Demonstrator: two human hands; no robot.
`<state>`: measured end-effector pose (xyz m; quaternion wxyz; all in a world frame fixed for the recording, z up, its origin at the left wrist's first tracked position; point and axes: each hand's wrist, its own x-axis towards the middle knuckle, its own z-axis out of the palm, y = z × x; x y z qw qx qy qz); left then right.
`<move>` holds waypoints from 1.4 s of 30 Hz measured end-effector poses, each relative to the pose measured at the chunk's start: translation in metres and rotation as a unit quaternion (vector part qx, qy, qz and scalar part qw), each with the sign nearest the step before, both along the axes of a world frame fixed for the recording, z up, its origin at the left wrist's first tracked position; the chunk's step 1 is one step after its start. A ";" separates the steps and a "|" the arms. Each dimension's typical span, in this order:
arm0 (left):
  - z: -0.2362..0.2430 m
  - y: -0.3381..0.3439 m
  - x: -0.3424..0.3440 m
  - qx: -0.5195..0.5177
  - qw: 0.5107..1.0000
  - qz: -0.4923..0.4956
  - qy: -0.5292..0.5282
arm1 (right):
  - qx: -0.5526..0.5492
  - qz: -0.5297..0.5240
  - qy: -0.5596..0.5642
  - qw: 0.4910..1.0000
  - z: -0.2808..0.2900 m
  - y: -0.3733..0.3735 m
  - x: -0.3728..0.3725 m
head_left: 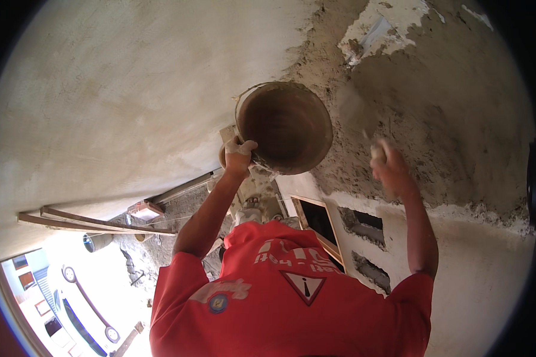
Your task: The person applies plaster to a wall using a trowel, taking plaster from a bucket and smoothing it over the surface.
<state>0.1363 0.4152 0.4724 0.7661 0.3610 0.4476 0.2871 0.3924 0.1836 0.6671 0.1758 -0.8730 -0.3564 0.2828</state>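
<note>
My left hand [238,156] grips the left edge of a round, mud-stained bucket [283,128]; the bucket's dark inside faces me. Its thin handle arches along the upper left side. To the right of the bucket, my right hand [387,166] is closed around the handle of a trowel [377,152], whose blade is blurred against the rough, grey-brown mortar surface [435,113]. A pale broken patch [387,24] sits higher on that surface. My red shirt fills the bottom of the view, with my feet seen small below the bucket.
A smooth pale wall [113,95] spans the left. Long wooden boards [101,223] and another container [98,241] are at lower left, near a bright opening with a parked car [89,303]. A wood-framed dark opening [309,220] and rough rectangular holes [366,226] are at lower right.
</note>
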 end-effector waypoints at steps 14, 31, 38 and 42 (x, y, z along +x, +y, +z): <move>-0.036 -0.034 0.017 0.142 0.974 0.164 0.067 | -0.027 -0.034 0.333 0.942 -0.076 0.031 -0.109; 0.065 0.019 -0.005 0.345 0.933 0.018 0.098 | 0.130 0.422 -0.305 0.844 -0.092 0.069 -0.079; 0.065 0.014 0.005 0.401 0.891 -0.005 0.213 | 0.141 0.401 -0.389 0.817 -0.039 0.084 -0.035; 0.094 0.002 0.025 0.421 0.884 0.013 0.204 | 0.028 0.397 -0.514 0.760 -0.089 0.080 -0.054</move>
